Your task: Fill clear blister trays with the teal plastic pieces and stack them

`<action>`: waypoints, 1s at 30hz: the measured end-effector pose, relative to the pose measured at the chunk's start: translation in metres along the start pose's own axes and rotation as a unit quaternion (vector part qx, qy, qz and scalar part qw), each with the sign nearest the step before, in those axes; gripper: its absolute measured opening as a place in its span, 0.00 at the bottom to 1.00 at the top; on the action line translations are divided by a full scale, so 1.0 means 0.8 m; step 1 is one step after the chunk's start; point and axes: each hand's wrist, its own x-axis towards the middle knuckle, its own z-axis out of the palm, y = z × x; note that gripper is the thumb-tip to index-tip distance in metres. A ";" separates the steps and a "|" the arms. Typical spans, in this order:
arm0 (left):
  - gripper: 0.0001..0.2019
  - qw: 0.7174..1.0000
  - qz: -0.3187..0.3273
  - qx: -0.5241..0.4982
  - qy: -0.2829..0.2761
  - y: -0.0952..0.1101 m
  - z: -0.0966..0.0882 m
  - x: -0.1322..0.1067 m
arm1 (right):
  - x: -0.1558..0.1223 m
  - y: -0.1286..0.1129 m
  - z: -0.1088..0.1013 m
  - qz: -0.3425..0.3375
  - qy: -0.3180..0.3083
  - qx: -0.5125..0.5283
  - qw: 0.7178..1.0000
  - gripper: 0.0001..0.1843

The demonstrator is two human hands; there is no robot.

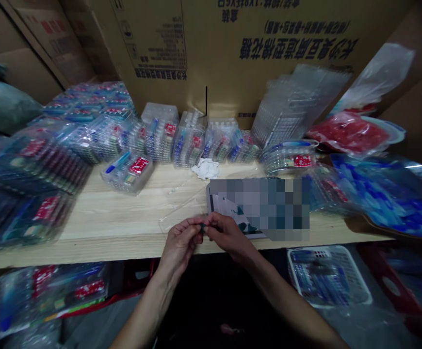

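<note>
My left hand and my right hand meet at the front edge of the wooden table. Both pinch a small dark green item between their fingertips; I cannot make out what it is. A clear plastic sheet or bag lies on the table just behind my hands. To the right of it lies a flat sheet with small dark green pieces on it, partly blurred out.
Stacks of clear blister packs with blue pens and red labels fill the left and back of the table. Empty clear trays lean on a cardboard box. Bags of blue parts and red parts sit right. A white basket stands below.
</note>
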 end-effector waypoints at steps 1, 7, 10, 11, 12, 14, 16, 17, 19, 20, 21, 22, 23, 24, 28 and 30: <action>0.10 0.999 -0.025 -0.029 -0.008 0.001 -0.001 0.000 | 0.000 -0.004 -0.002 0.022 -0.025 0.045 0.998 0.06; 0.19 0.987 -0.061 -0.151 -0.017 0.005 -0.004 0.004 | 0.004 -0.010 -0.004 0.007 -0.039 0.045 0.998 0.07; 0.22 0.993 -0.010 -0.113 0.005 0.007 -0.002 0.003 | 0.007 0.001 0.003 -0.035 0.006 -0.003 0.999 0.07; 0.22 0.997 0.015 -0.081 0.013 0.007 -0.001 0.002 | 0.006 0.004 0.005 -0.040 0.007 -0.007 0.999 0.08; 0.21 0.998 0.041 -0.044 0.021 0.006 -0.002 0.001 | 0.006 0.007 0.006 -0.039 -0.001 -0.012 0.999 0.08; 0.21 0.996 0.080 0.023 0.036 0.003 -0.005 -0.002 | 0.002 0.010 0.005 -0.018 -0.025 -0.036 0.999 0.07; 0.22 0.994 0.084 0.058 0.044 -0.001 -0.011 -0.005 | -0.003 0.012 0.004 0.019 -0.041 -0.056 0.997 0.10; 0.22 0.994 0.075 0.064 0.046 -0.002 -0.015 -0.006 | -0.005 0.012 0.003 0.039 -0.047 -0.051 0.997 0.12; 0.23 0.995 0.053 0.063 0.052 -0.004 -0.024 -0.009 | -0.008 0.011 0.003 0.069 -0.059 0.000 0.996 0.13; 0.23 0.996 0.042 0.059 0.053 -0.003 -0.028 -0.011 | -0.009 0.010 0.004 0.077 -0.068 0.039 0.994 0.13; 0.24 0.997 0.029 0.052 0.049 -0.002 -0.032 -0.012 | -0.010 0.008 0.006 0.085 -0.079 0.082 0.990 0.14; 0.24 0.998 0.015 0.044 0.039 0.000 -0.036 -0.014 | -0.010 0.005 0.008 0.094 -0.095 0.127 0.983 0.14; 0.24 0.999 0.000 0.036 0.023 0.002 -0.040 -0.015 | -0.010 0.003 0.009 0.106 -0.115 0.173 0.972 0.15; 0.24 0.999 -0.014 0.030 0.000 0.006 -0.043 -0.016 | -0.010 0.000 0.011 0.122 -0.141 0.215 0.959 0.15; 0.23 0.996 -0.018 0.039 -0.084 0.021 -0.054 -0.021 | -0.012 -0.007 0.012 0.206 -0.264 0.325 0.884 0.17; 0.21 0.992 0.003 0.067 -0.105 0.029 -0.057 -0.024 | -0.013 -0.007 0.009 0.218 -0.301 0.339 0.864 0.17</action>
